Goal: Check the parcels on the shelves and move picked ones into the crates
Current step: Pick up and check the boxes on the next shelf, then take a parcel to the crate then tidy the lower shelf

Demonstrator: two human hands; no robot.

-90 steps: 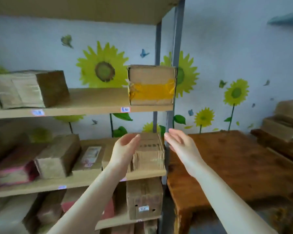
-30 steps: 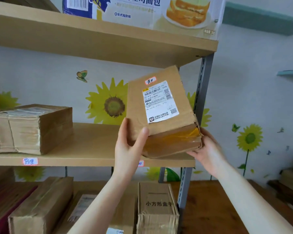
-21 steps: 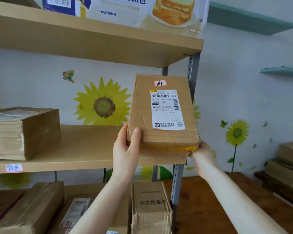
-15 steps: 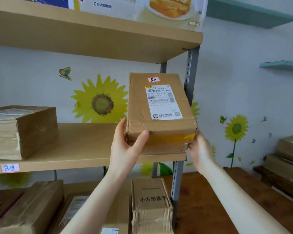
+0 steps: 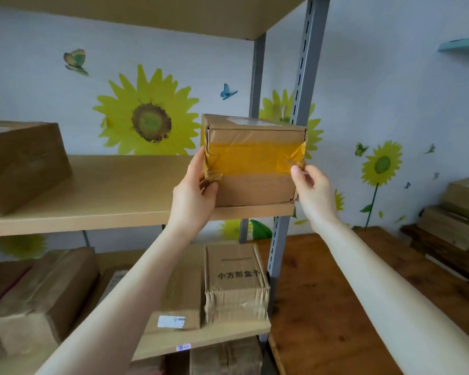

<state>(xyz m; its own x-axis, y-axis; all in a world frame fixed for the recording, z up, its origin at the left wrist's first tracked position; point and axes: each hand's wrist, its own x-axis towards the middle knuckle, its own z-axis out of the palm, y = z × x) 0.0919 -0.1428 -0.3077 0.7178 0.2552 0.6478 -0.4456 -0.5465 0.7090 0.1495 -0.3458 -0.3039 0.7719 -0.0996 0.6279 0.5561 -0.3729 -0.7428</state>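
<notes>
A brown cardboard parcel [image 5: 255, 188] with a wide band of yellow tape across its front stands flat at the right end of the middle shelf [image 5: 106, 190]. Its label faces up and is barely visible. My left hand [image 5: 192, 196] grips the parcel's lower left corner, with the thumb on the front and the fingers up the left side. My right hand [image 5: 312, 190] pinches the right edge, its thumb on the yellow tape. No crate is in view.
Another taped parcel [image 5: 22, 163] lies at the shelf's left end. Several parcels fill the shelf below, among them a box with printed characters [image 5: 236, 282]. A grey steel upright [image 5: 301, 104] borders the shelf on the right. Beyond it stand a wooden table [image 5: 322, 293] and stacked parcels [image 5: 458, 212].
The parcel was held tilted up with its label towards me. It has come down flat onto the shelf, taped side facing me. Both hands stayed on it.
</notes>
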